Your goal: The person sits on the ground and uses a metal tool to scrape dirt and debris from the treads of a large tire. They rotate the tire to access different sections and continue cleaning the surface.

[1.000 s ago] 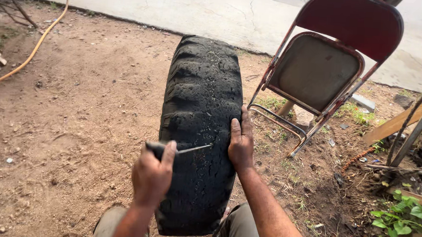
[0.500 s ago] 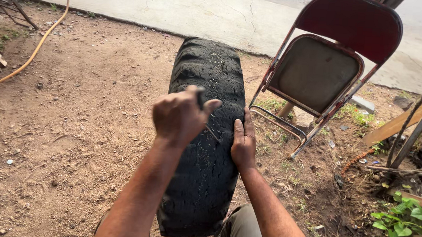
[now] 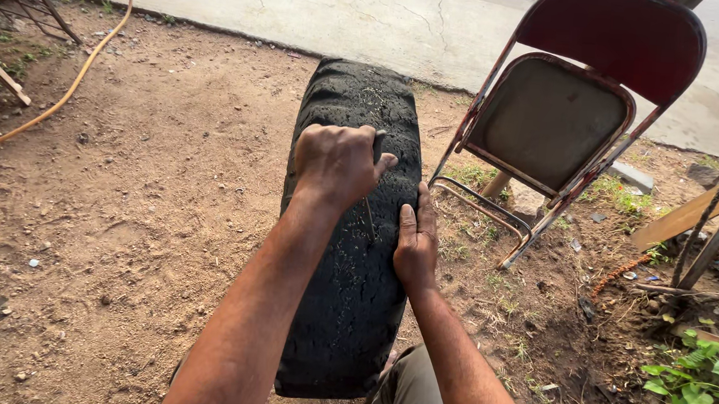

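Note:
A worn black tyre (image 3: 345,309) stands upright on the dirt between my knees, tread facing up. My left hand (image 3: 337,163) is clenched on the handle of a thin metal awl (image 3: 370,215), whose spike points down into the tread. My right hand (image 3: 415,239) lies flat on the tyre's right shoulder, fingers together, just beside the spike.
A red folding chair (image 3: 573,115) stands close to the tyre's right. An orange hose (image 3: 76,76) curves across the dirt at the left. Wooden boards (image 3: 691,214) and green plants (image 3: 698,372) sit at the right. A concrete strip (image 3: 305,7) runs along the top.
My left hand rose from low on the tread, where the awl lay sideways, and now grips it upright with the spike down on the tyre. My right hand stayed put.

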